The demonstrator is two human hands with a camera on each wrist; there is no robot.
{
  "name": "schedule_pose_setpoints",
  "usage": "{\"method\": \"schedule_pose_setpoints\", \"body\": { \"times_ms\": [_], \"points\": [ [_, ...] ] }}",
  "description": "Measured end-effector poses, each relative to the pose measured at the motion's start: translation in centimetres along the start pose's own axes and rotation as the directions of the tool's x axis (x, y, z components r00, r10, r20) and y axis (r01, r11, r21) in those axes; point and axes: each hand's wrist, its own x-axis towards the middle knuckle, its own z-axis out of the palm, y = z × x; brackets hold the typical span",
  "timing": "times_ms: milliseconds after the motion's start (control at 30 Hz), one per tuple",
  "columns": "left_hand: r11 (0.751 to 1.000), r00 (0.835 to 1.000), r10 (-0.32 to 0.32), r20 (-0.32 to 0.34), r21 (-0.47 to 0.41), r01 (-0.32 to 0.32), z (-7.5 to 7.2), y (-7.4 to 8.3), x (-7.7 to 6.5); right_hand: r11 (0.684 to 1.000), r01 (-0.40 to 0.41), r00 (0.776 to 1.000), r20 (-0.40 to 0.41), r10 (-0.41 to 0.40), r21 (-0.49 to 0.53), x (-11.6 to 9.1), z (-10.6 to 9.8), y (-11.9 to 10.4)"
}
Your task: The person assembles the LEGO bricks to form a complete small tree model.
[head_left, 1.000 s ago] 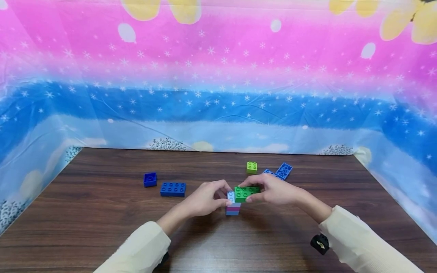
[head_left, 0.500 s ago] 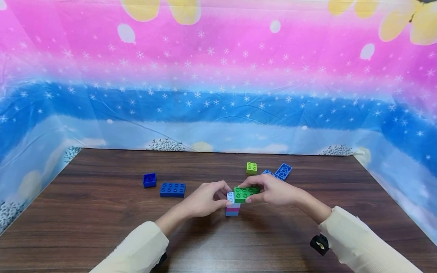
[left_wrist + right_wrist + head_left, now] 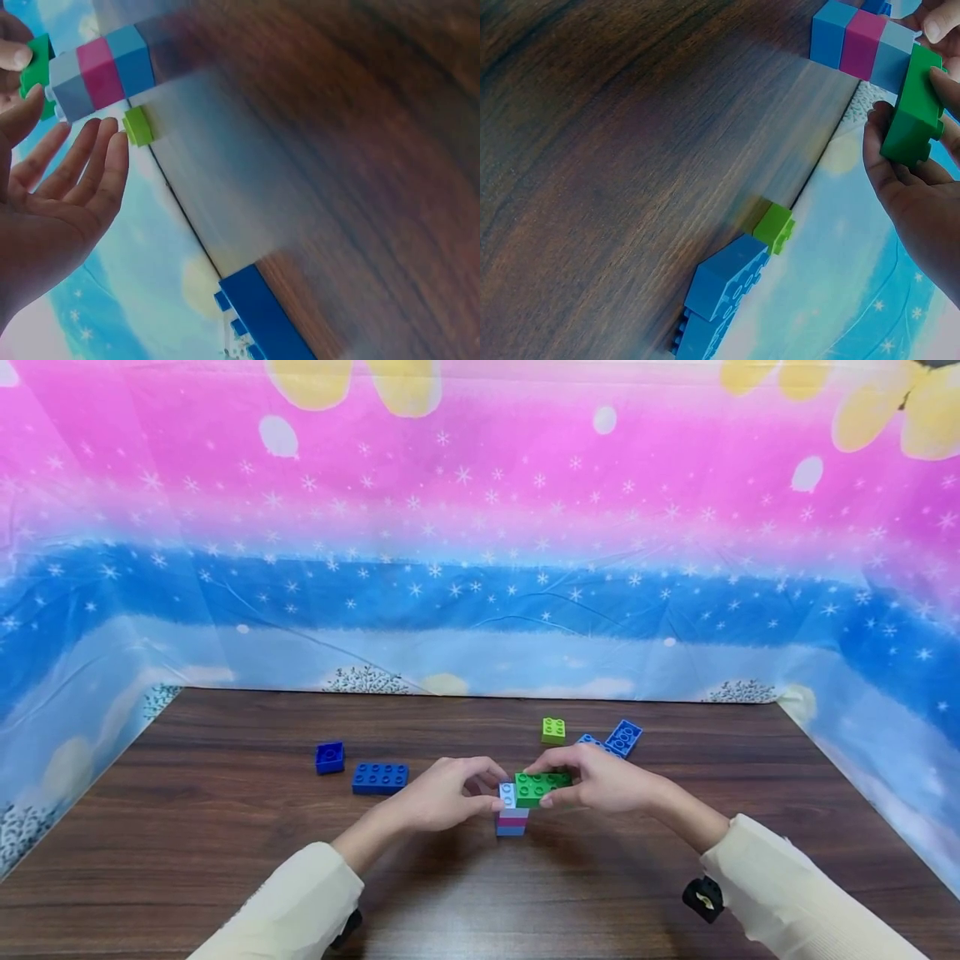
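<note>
While the green brick (image 3: 532,787) is pinched between the thumb and fingers of the right hand (image 3: 600,779), its left end is laid over the right half of an upright tower (image 3: 512,822); whether it is pressed fully down cannot be told. Two studs are left uncovered beside it, and its other end is held out past the tower's right side. From top to bottom, the tower is made up of a pale blue brick (image 3: 73,86), a pink brick (image 3: 101,73) and a blue brick (image 3: 130,56), and is stood on the wooden table (image 3: 225,843). At the tower's top left, the thumb and fingers of the left hand (image 3: 450,796) are parted; whether anything is gripped or merely touched by them cannot be told. Farther left, a dark blue brick (image 3: 380,778) and a small overturned brick (image 3: 329,759) are seen. Beyond the right hand are placed a lime brick (image 3: 553,731), an overturned blue brick (image 3: 624,738) and a partly hidden blue brick (image 3: 589,740).
</note>
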Motion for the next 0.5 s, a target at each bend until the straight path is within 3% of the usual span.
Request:
{"method": "schedule_pose_setpoints", "body": {
  "times_ms": [500],
  "points": [
    [0.993, 0.998, -0.035, -0.06, 0.109, 0.041, -3.1, -1.8, -1.4, 1.0, 0.006, 1.0, 0.004, -0.006, 0.006, 0.0, 0.0, 0.1]
  ]
}}
